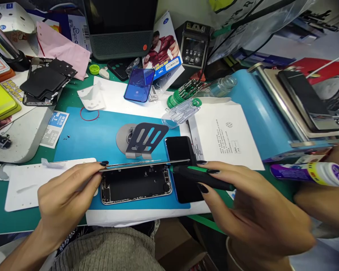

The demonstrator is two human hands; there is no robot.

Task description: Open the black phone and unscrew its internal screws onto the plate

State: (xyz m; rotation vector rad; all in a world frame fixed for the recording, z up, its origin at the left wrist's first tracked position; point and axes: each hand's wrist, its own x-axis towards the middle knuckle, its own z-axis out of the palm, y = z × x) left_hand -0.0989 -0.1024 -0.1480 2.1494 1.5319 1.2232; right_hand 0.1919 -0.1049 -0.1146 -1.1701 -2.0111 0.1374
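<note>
Between thumb and finger of my left hand is the left end of a thin phone screen, seen nearly edge-on. It is raised along the far side of an opened phone housing, whose black inside faces up. My right hand is closed round a black-and-green screwdriver that points left. Its tip is at the housing's right far corner, too small to make out. Under the screwdriver lies a dark phone. A grey metal phone stand is just beyond the raised screen.
A blue mat lies beneath the work. Behind are a green bit holder, a blue-tinted phone and a monitor. Phone parts are piled at left. A white box and a purple-white bottle stand right.
</note>
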